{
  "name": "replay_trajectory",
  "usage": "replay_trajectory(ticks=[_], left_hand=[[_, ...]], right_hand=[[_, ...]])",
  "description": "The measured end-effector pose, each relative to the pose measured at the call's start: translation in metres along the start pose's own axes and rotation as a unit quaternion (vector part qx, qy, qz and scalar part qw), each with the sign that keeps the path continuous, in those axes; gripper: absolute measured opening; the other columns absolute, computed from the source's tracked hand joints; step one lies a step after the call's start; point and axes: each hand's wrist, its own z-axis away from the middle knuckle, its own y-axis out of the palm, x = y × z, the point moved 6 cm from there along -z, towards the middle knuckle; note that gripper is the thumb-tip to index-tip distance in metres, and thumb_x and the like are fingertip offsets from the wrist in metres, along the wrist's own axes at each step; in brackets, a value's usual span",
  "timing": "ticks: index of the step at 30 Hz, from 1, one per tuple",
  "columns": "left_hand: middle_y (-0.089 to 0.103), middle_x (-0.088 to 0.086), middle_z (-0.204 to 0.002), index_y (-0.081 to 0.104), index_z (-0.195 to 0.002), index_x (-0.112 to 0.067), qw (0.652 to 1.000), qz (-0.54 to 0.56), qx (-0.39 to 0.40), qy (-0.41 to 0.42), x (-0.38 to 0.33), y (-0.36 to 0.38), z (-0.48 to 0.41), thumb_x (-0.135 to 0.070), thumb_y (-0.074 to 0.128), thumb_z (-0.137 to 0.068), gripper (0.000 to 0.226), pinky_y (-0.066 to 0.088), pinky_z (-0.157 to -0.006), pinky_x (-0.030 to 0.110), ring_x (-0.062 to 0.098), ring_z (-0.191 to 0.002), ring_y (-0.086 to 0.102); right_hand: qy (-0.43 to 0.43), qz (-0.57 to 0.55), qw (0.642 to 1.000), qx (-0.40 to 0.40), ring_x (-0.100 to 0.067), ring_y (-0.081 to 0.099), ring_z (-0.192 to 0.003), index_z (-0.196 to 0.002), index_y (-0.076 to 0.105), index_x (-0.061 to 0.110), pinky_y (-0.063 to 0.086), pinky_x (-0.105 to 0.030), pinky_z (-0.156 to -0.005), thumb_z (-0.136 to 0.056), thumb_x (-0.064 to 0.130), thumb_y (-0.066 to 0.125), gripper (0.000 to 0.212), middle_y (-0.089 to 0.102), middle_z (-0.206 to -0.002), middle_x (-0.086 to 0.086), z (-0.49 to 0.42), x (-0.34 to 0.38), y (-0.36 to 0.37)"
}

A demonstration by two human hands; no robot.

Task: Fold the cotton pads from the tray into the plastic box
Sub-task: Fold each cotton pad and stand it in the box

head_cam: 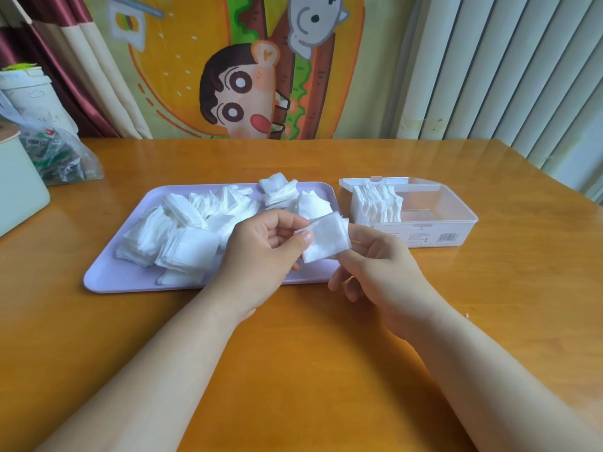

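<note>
Tabletop (326,353) of glossy wood holds a lilac tray (130,278) of loose pads (182,230) beside a clear plastic box (440,236); left hand (261,252) and right hand (378,269) pinch one cotton pad (326,238) above the tray, cartoon curtain (261,76) behind.

Bright daylight, glare on table (489,177) at right; edges bowed, slightly soft

A: Views, count?
B: One. Head-worn, wide-angle; looks forward and down from above the near edge of the table (293,370).
A: Range?
B: Close. Forearms enter from the lower corners; left hand (261,252) and right hand (381,265) pinch a cotton pad (326,238) at frame centre.
A: Upper frame?
B: Tray (107,278) centre left, plastic box (470,220) centre right, cartoon hanging (244,76) and blinds (505,76) across the top.
</note>
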Motion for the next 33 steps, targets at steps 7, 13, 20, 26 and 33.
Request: replay_trajectory(ticks=[7,13,20,26,33], left_hand=[[0.076,-0.006,-0.09,0.073,-0.102,-0.027,0.999,-0.032,-0.034,-0.014,0.002,-0.005,-0.001,-0.019,0.081,-0.09,0.016,0.058,-0.071,0.033,0.011,-0.076,0.07],[0.073,-0.006,-0.076,0.075,-0.089,-0.021,0.999,-0.031,-0.042,0.004,-0.002,-0.005,0.001,-0.019,0.083,-0.089,0.008,0.048,-0.063,0.019,0.006,-0.069,0.065],[0.074,-0.007,-0.082,0.072,-0.086,-0.032,0.994,-0.093,-0.042,0.042,-0.007,-0.007,0.002,-0.037,0.082,-0.085,0.012,0.053,-0.072,0.036,0.014,-0.076,0.067],[0.074,-0.009,-0.095,0.072,-0.099,-0.028,0.996,-0.047,-0.024,0.073,-0.011,-0.007,0.0,-0.009,0.08,-0.09,0.022,0.054,-0.081,0.027,0.01,-0.084,0.067],[0.078,0.0,-0.093,0.079,-0.095,-0.037,0.998,-0.04,-0.016,0.051,-0.007,-0.004,0.0,-0.031,0.082,-0.084,0.014,0.058,-0.09,0.05,0.03,-0.093,0.069]], right_hand=[[-0.008,-0.026,0.999,0.02,-0.025,0.058,-0.059,-0.119,0.075,0.017,0.039,-0.028,-0.048,-0.102,0.0,0.06,0.028,0.068,-0.068,-0.018,0.004,0.005,0.002],[0.036,-0.106,0.993,0.032,-0.031,0.074,-0.08,-0.098,0.078,0.021,0.046,-0.035,-0.055,-0.102,0.001,0.053,0.032,0.07,-0.077,-0.002,0.007,0.007,0.004],[0.094,-0.21,0.973,0.027,-0.048,0.077,-0.095,-0.126,0.064,-0.006,0.065,-0.042,-0.073,-0.11,0.016,0.049,0.032,0.064,-0.116,-0.039,0.007,0.003,0.006],[0.112,-0.24,0.964,0.028,-0.044,0.077,-0.096,-0.128,0.064,-0.005,0.067,-0.042,-0.082,-0.11,0.016,0.045,0.033,0.077,-0.111,-0.028,0.008,0.004,0.005],[0.113,-0.24,0.964,0.027,-0.045,0.077,-0.097,-0.128,0.063,-0.004,0.066,-0.043,-0.082,-0.11,0.015,0.046,0.031,0.075,-0.112,-0.03,0.008,0.004,0.005]])
